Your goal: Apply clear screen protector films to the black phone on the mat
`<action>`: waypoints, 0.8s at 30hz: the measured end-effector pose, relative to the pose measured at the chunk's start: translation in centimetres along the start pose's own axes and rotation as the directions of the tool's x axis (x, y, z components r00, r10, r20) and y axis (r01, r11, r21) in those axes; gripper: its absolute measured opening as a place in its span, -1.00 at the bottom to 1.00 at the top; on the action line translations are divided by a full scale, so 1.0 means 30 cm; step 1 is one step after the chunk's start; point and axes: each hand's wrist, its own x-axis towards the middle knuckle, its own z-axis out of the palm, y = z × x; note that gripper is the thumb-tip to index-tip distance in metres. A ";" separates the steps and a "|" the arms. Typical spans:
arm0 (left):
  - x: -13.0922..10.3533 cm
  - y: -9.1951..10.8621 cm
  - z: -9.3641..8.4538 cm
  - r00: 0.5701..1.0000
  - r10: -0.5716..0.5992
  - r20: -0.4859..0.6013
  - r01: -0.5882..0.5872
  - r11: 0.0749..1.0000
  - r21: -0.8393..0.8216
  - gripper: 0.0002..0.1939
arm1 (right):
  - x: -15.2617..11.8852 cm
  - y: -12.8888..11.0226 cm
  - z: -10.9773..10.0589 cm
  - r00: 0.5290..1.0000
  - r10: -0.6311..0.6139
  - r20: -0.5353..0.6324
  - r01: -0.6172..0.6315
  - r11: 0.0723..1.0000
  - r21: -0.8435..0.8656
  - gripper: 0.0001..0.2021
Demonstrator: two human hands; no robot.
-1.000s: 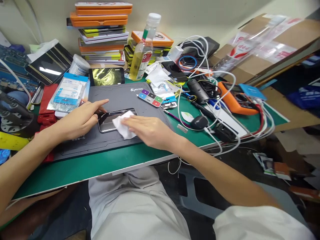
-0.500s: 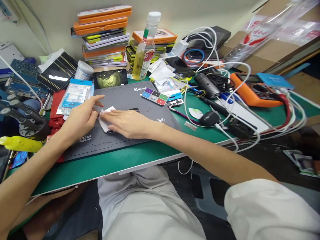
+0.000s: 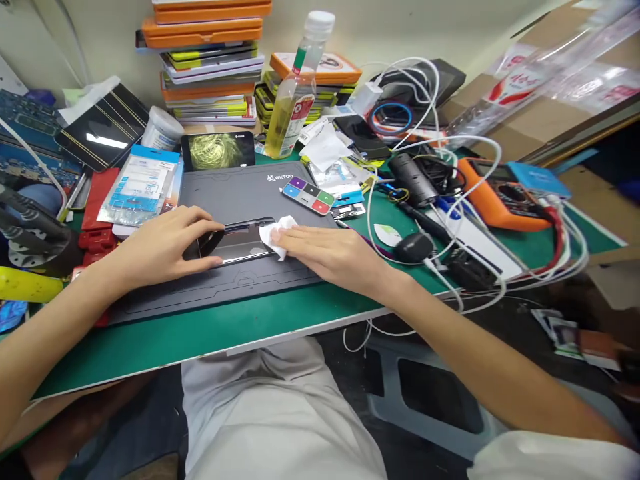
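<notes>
A black smartphone (image 3: pixel 240 245) lies flat, glossy side up, on the dark grey work mat (image 3: pixel 225 190). My left hand (image 3: pixel 160 245) grips its left end, thumb along the near edge and fingers along the far edge. Pressed onto the right end of the glass is a folded white wipe (image 3: pixel 274 235), held under the fingertips of my right hand (image 3: pixel 337 257). Behind the phone, on the mat, sits a small tray with coloured squares (image 3: pixel 309 195).
Blue-and-white packets (image 3: pixel 143 183) and a propped-up phone (image 3: pixel 219 151) stand behind the mat. A bottle of yellow liquid (image 3: pixel 293 100) is near stacked orange cases (image 3: pixel 203 32). White cables, a black puck (image 3: pixel 414 245) and an orange multimeter (image 3: pixel 500 193) crowd the right side.
My right hand and the wipe have slid from the phone's left end to its right end. My left hand has come down onto the left end. The view has shifted slightly.
</notes>
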 end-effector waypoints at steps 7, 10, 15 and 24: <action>-0.017 -0.007 -0.009 0.988 0.144 0.060 -0.150 0.982 0.115 -0.27 | 0.163 0.170 -0.097 0.996 0.091 -0.013 -0.092 0.991 -0.101 -0.59; -0.032 0.008 -0.008 0.979 0.204 0.022 -0.205 0.963 0.174 -0.35 | 0.245 0.211 -0.102 0.991 0.036 0.129 -0.023 0.995 -0.100 -0.58; -0.064 0.016 0.002 0.963 0.267 -0.019 -0.255 0.938 0.234 -0.42 | 0.267 0.203 -0.035 0.997 -0.045 0.064 0.051 0.994 -0.097 -0.52; -0.108 0.050 -0.012 0.946 0.324 -0.024 -0.298 0.895 0.333 -0.08 | 0.208 0.140 0.021 0.978 -0.200 0.065 0.198 0.979 0.046 -0.22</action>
